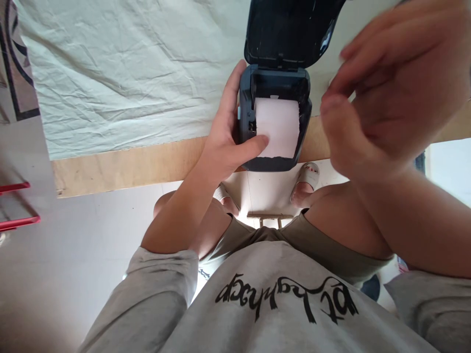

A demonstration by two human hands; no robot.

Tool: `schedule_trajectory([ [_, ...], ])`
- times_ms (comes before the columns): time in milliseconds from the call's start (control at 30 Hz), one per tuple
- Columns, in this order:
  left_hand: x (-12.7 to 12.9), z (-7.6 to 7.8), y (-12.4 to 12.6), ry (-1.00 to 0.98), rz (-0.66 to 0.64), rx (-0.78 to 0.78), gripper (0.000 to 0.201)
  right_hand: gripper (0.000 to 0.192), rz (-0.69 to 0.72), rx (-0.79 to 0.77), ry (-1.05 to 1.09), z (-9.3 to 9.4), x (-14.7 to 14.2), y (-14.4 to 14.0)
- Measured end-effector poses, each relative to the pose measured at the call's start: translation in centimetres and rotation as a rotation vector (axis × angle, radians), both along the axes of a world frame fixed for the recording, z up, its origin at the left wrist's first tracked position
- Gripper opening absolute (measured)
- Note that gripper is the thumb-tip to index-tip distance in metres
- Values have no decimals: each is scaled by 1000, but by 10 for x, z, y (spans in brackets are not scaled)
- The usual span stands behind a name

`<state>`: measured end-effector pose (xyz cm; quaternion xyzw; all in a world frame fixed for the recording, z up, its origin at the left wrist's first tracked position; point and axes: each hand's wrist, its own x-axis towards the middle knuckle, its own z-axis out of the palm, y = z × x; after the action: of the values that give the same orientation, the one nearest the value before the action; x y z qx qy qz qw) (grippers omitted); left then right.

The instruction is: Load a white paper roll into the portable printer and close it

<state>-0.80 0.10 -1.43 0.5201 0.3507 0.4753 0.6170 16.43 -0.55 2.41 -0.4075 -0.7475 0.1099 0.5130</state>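
Note:
A small dark blue-black label printer (pixel 244 147) is held in my left hand (pixel 224 142), its black lid (pixel 290 34) swung up and open. Inside the printer's bay sits a white paper roll (pixel 280 122). My left thumb presses on the roll's lower left side, while the other fingers wrap behind the printer's left side. To the right of the printer and apart from it, my right hand (pixel 393 93) is raised close to the camera and blurred. Its thumb and forefinger are brought together in a pinch; whatever may be between them cannot be made out.
A pale green wrinkled cloth (pixel 140 73) covers the table, whose bare wooden edge (pixel 128 164) runs below the printer. Red bars (pixel 18 223) stick in at the far left. Under the table edge are my legs, slippers (pixel 309 172) and a wooden stool rung (pixel 270 215).

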Motion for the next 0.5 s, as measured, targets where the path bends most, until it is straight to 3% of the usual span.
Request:
schedule_trajectory([
  [167, -2, -13, 8, 20, -71, 130, 87, 73, -19, -314, 78, 8, 1, 1],
  [233, -2, -13, 7, 17, -65, 124, 85, 69, -56, -291, 168, 10, 3, 1],
  [300, -1, -12, 4, 1, -31, 93, 83, 48, -77, -243, 235, 11, 5, 2],
  [367, 0, -10, 2, -27, -8, 65, 81, 31, -16, -312, 128, 12, 6, 1],
  [433, 1, -8, 1, -56, -9, 45, 81, 27, 51, -406, 6, 9, 7, 0],
  [500, 2, -7, 2, -76, -21, 53, 80, 35, 109, -464, -33, 3, 7, -1],
])
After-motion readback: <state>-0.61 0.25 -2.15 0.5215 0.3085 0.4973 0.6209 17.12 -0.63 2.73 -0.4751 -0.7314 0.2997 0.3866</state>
